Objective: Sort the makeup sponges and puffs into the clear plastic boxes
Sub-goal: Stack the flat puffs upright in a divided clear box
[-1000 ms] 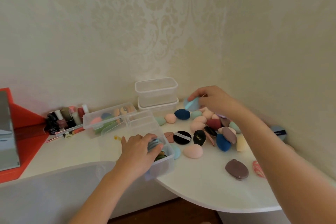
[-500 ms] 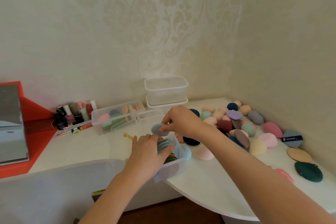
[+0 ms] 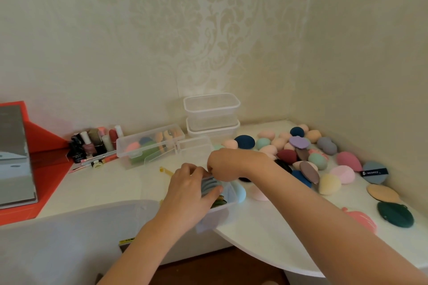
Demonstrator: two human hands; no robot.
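A clear plastic box (image 3: 223, 211) stands at the table's front edge with upright blue-grey puffs (image 3: 209, 186) in it. My left hand (image 3: 187, 190) grips that stack, thumb against its near side. My right hand (image 3: 227, 164) is over the box's far end, its fingertips pinched on a blue-grey puff lowered against the stack; the puff is mostly hidden by both hands. A pile of several coloured sponges and puffs (image 3: 287, 156) lies to the right. A second clear box (image 3: 148, 146) behind holds several sponges.
Two empty clear boxes (image 3: 212, 109) are stacked by the wall. Nail polish bottles (image 3: 90, 146) and a red tray (image 3: 46, 169) are at the left. Dark green (image 3: 394, 214), peach (image 3: 382, 193) and grey-blue (image 3: 374, 172) puffs lie far right. A light blue sponge (image 3: 239, 192) touches the near box.
My right hand carried a blue-grey puff from the pile leftwards and lowered it into the near box. My left hand stayed on the stack of puffs.
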